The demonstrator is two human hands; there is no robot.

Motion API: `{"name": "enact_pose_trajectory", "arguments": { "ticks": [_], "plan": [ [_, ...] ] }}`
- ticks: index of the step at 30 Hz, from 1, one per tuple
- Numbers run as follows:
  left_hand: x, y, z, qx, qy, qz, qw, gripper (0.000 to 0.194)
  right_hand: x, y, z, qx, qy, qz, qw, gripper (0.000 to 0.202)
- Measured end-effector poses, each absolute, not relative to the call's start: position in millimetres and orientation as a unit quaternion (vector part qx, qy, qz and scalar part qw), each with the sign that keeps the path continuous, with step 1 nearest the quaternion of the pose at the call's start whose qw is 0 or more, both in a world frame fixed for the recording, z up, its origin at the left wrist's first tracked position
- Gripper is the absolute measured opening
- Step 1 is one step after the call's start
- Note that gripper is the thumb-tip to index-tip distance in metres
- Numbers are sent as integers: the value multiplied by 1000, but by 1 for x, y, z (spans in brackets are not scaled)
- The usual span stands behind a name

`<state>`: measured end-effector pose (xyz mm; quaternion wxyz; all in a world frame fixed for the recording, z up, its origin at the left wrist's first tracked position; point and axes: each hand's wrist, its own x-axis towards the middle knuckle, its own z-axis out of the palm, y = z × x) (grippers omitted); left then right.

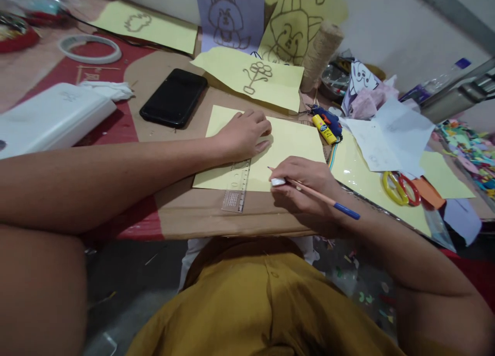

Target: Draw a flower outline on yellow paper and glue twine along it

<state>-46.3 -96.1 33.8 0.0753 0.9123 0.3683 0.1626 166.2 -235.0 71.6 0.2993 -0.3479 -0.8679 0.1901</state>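
A sheet of pale yellow paper (297, 139) lies on the cardboard tabletop in front of me. My left hand (245, 134) rests palm down on it, fingers slightly bent and apart. A clear plastic ruler (235, 191) runs out from beneath that hand, past the paper's near edge. In my right hand (301, 181) is a pencil (317, 193) with a blue end, its point just over the sheet to the right of the ruler. A small white eraser (278, 182) is also held in the right fingers.
Behind the sheet stand a black phone (174, 98), a flower drawing (274, 83) and a twine spool (320, 54). To the right are a yellow glue stick (324, 129), scissors (400, 188) and paper scraps. A white case (54, 116) and tape roll (89, 49) lie left.
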Motion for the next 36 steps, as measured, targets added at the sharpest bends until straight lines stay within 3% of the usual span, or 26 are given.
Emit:
{"name": "enact_pose_trajectory", "arguments": {
  "ticks": [8, 14, 22, 28, 36],
  "plan": [
    [-48, -96, 34, 914, 362, 165, 78, 30, 185, -241, 78, -367, -880, 192, 232, 9],
    [-47, -95, 33, 914, 366, 160, 76, 30, 170, -219, 71, -331, -879, 187, 288, 7],
    [-48, -97, 36, 916, 369, 142, 70, 30, 192, -220, 71, -323, -896, 183, 245, 5],
    [-47, -95, 34, 913, 371, 154, 71, 30, 174, -211, 69, -301, -893, 177, 285, 7],
    [-47, -94, 33, 913, 366, 164, 74, 30, 193, -220, 74, -308, -902, 190, 235, 8]
  ]
}}
